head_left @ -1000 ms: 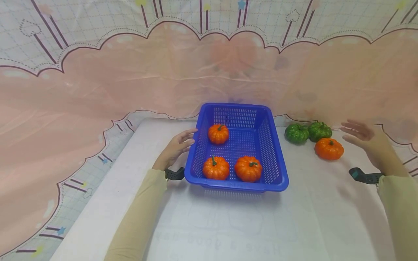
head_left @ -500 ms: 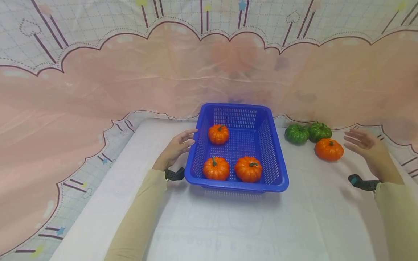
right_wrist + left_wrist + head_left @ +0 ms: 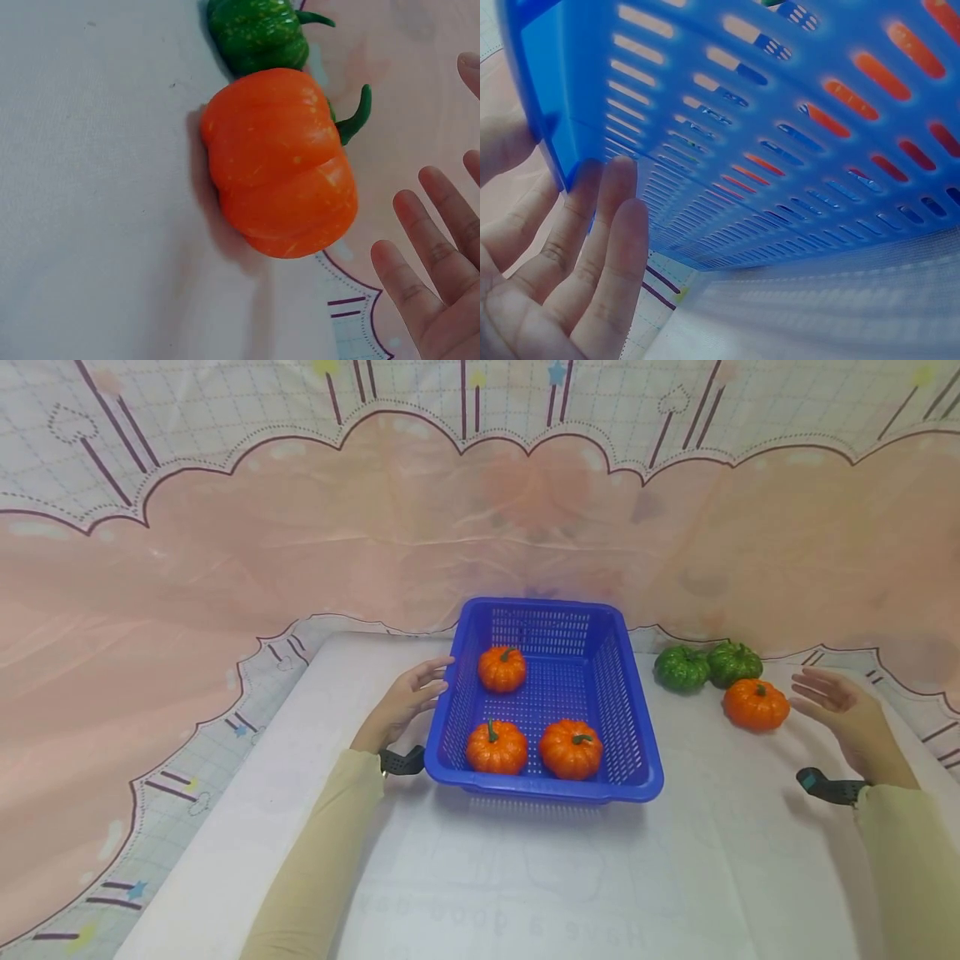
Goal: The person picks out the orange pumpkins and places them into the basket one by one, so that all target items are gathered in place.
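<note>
A blue plastic basket (image 3: 543, 788) stands mid-table in the head view, with three orange pumpkins inside: one at the back left (image 3: 502, 669), one at the front left (image 3: 497, 747) and one at the front right (image 3: 571, 749). My left hand (image 3: 405, 700) is at the basket's left rim, fingers extended and touching its side; the left wrist view shows the fingertips (image 3: 622, 225) against the slotted wall. To the right, my right hand (image 3: 847, 714) holds nothing, fingers loosely spread beside an orange pumpkin (image 3: 756, 704). In the right wrist view a small gap separates them.
Two green pumpkins, the left one (image 3: 681, 668) and the right one (image 3: 735, 662), sit behind the loose orange pumpkin, close to the hanging patterned cloth (image 3: 540, 518). White sheeting covers the tabletop (image 3: 480, 877).
My right hand has come down and a little toward me beside the loose orange pumpkin. The left hand, basket and pumpkins have stayed put.
</note>
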`<state>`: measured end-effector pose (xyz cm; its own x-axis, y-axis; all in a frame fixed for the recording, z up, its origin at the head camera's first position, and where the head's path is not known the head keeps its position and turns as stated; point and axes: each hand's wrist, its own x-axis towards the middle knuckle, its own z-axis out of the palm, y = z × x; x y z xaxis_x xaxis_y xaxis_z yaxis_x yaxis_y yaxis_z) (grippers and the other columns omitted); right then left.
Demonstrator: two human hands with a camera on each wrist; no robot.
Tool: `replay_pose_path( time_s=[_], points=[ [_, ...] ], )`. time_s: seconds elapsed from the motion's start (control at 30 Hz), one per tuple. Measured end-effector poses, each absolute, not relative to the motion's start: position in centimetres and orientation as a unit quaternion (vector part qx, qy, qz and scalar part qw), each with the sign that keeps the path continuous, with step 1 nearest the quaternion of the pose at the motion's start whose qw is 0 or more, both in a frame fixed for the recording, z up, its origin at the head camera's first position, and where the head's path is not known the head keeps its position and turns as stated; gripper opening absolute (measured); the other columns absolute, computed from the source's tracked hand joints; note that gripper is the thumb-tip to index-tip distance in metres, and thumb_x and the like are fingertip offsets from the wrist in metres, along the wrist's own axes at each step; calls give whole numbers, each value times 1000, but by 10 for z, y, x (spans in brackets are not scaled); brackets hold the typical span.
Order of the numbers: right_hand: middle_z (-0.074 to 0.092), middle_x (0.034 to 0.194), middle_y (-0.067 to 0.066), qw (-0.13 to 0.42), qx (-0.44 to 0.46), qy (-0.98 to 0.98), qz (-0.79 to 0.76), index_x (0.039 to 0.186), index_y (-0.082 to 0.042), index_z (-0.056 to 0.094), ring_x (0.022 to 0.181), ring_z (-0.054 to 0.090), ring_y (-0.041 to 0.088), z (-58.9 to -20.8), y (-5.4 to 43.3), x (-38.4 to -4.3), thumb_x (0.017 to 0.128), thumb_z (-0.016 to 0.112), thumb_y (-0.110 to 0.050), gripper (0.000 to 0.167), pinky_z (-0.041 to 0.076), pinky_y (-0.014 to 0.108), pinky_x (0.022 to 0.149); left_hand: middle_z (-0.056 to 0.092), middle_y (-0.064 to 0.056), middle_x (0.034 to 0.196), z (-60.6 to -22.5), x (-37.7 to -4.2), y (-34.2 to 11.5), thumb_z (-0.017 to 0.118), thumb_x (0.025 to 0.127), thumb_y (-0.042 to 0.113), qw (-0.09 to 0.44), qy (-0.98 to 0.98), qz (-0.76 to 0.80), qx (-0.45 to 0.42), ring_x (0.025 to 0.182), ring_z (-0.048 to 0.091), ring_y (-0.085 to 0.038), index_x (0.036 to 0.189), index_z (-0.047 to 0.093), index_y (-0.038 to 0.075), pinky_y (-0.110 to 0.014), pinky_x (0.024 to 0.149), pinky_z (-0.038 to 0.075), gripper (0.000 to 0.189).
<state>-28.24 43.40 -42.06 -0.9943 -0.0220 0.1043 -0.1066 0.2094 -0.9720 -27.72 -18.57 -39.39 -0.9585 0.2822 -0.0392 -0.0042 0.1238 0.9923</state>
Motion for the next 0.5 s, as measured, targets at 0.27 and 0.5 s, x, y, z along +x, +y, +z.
replay_pose_path(
  time_s=[0.27,0.5],
  points=[
    [50,115,-28,14,30,-786,617,140,-28,39,95,50,-20,-398,405,-261,90,61,-15,56,36,2,94,42,-19,143,-394,-277,-186,53,95,20,109,739,658,95,130,44,-36,144,36,12,-51,107,38,53],
    [43,127,-29,5,2,-831,556,144,-31,33,98,44,-22,-405,407,-265,92,59,-22,59,31,6,100,42,-19,143,-394,-277,-186,53,95,20,111,737,660,95,130,44,-36,144,36,12,-51,107,38,52]
  ],
)
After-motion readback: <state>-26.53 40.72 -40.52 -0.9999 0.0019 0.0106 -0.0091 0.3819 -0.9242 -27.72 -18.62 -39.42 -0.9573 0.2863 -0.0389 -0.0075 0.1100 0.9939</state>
